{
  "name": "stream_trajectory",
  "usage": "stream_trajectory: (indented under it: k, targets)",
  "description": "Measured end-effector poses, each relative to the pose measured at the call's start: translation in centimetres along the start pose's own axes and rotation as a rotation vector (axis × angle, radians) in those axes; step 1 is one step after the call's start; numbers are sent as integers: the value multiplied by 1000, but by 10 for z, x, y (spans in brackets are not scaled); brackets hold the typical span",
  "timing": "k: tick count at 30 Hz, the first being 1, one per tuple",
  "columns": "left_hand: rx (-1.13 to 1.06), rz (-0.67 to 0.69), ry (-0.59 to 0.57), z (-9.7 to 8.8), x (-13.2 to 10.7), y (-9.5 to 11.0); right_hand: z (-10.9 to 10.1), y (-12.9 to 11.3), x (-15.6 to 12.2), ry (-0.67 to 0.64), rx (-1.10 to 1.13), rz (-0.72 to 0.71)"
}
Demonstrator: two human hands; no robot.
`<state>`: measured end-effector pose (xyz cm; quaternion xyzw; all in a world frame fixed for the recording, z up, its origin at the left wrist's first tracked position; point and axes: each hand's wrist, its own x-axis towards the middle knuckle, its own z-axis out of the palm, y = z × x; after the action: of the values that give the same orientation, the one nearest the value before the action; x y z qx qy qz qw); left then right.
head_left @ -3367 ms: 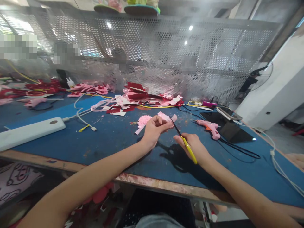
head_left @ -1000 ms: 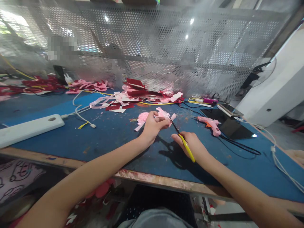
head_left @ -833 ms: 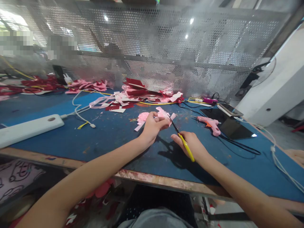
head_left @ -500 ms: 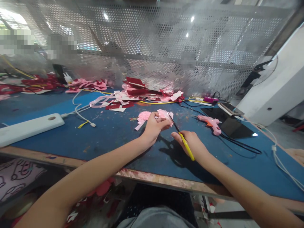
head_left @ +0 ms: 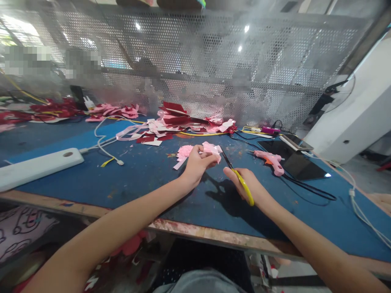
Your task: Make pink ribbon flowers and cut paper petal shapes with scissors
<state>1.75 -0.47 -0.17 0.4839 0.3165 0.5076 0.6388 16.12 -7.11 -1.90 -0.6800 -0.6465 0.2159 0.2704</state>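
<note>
My left hand is closed on a small pink paper piece, held just above the blue table top. My right hand grips yellow-handled scissors, whose dark blades point up and left at the pink piece. A pink fringed paper flower lies on the table just behind my left hand.
A pink glue gun with its black cord lies to the right, beside a dark tablet and a phone. Red and pink paper scraps are heaped at the back before a perforated metal screen. A white power strip lies left.
The pink piece has turned a little in my left hand and the scissors have shifted slightly against it. Both hands stay in the same place over the table.
</note>
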Motion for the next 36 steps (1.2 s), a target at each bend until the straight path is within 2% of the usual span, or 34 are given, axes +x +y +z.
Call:
stream_trajectory:
  k: [4,8,12,17,25,28,36]
  targets:
    - [7,7,8,-2,2,-1,-5,-3,-2,-53,91,21]
    - [-1,49,16,-4,5,-2,-5,-5,-2,-82,40,20]
    - [36,79,-11,-4,5,-1,-2,-3,-1,-43,-43,-25]
    - [60,47,-88,-2,2,0,-1,-3,-1,-22,-97,-55]
    - [34,-40,-40,0,0,0,0,-6,-4,11,-185,-87]
    - [-11,-90,-20,2,-1,0,2,-6,-5,5,-138,-86]
    - [-175,-145,-99,2,-2,-6,2,-4,-5,-52,163,4]
